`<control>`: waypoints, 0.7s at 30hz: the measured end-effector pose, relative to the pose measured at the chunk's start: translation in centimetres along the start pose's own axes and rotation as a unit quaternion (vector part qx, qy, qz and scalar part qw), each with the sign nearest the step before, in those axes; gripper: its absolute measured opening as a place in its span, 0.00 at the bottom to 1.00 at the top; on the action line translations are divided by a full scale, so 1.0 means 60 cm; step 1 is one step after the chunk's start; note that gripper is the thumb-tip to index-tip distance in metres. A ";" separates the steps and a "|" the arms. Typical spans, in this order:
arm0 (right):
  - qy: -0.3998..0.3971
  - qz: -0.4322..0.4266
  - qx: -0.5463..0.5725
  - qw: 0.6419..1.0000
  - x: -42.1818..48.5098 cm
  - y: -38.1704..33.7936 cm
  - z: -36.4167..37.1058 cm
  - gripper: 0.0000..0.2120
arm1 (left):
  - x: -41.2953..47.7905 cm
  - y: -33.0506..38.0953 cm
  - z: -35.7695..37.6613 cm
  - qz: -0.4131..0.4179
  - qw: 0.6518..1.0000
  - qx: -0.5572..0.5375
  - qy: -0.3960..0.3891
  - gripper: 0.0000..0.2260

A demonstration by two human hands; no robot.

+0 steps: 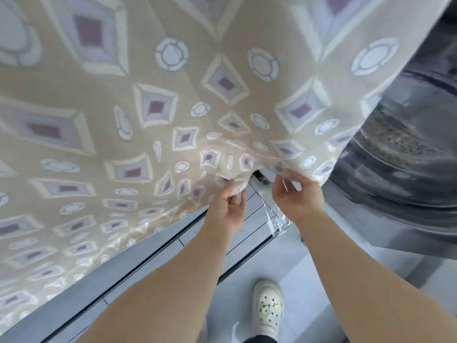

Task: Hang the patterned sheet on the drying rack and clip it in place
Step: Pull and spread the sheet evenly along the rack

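Grey floor tiles (284, 273) are running under you, and the patterned sheet (153, 115) is hanging in front of you, filling most of the view from the top down to its lower hem. That hem is slanting from the lower left up toward the right, ending in a corner just above your right hand (295, 196). Neither the drying rack nor any clip is showing, so how the sheet is sitting on its support cannot be told.

Your left hand (226, 206) is reaching up under the hem, thumb and fingers curling and pinching a fold of the cloth. Your right hand is just beside it, nearer the corner; its fingers are bending up against the hem edge and appear to be gripping it, though blur is making that hard to confirm. The cloth is lying above and slightly ahead of both sets of fingers, its edge running left to right between them.

Judging from this, you are straightening the lower edge, and the next pull is likely going along the hem line, with the right hand better placed for the corner.

Further out, a dark washing machine drum (395, 154) is sitting on the right, a strip of silver tape (275, 222) is lying on the floor below your hands, and your white clog (268, 308) is standing near the bottom.
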State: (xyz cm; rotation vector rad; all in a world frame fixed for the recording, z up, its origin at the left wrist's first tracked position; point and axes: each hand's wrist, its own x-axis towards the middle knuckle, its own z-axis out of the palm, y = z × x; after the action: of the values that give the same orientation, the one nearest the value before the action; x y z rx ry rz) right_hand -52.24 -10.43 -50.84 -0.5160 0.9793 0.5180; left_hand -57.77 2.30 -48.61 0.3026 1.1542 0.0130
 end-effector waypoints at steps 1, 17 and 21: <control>0.012 -0.012 0.010 1.000 0.002 -0.007 -0.005 0.17 | 0.005 -0.001 0.006 0.001 1.000 0.013 0.006 0.07; 0.142 -0.095 -0.126 0.977 0.067 -0.041 -0.047 0.04 | 0.091 -0.007 -0.012 0.075 0.957 0.269 0.080 0.06; 0.169 -0.082 -0.127 0.974 0.079 -0.038 -0.068 0.04 | 0.114 -0.021 -0.018 0.066 0.958 0.263 0.093 0.04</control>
State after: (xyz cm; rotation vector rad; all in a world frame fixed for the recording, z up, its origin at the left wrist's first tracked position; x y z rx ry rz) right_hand -51.23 -13.88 -56.48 -0.9305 1.1888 0.4146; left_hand -56.16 2.44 -55.45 0.8658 1.3117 -0.1544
